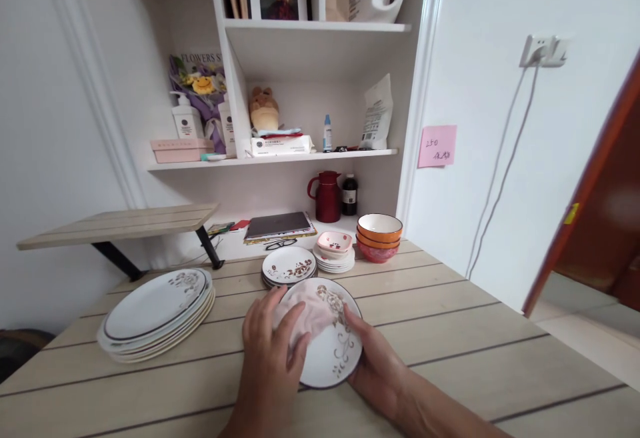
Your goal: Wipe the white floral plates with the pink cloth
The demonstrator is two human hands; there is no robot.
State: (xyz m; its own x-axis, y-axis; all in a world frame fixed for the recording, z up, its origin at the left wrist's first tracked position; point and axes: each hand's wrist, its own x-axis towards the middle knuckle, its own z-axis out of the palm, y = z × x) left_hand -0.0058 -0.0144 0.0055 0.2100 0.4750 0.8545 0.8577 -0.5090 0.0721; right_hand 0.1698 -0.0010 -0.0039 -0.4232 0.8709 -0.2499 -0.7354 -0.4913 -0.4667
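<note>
A round white plate (325, 361) with a dark rim and brown flowers is held tilted above the table. My right hand (379, 368) grips its right edge, thumb on the face and the other fingers behind. My left hand (275, 338) presses a pale pink cloth (311, 315) onto the plate's upper left, its fingers curved over the cloth. Just behind the held plate is a stack of small plates (287, 265) with similar brown flowers. To the left lies a stack of large oval plates (155, 311).
Small white dishes (335, 263) and stacked orange and red bowls (379, 238) stand at the table's back right. A red jug (328, 197), a dark bottle (349, 195) and a laptop (278, 224) are behind. A wooden riser (120, 223) overhangs the back left.
</note>
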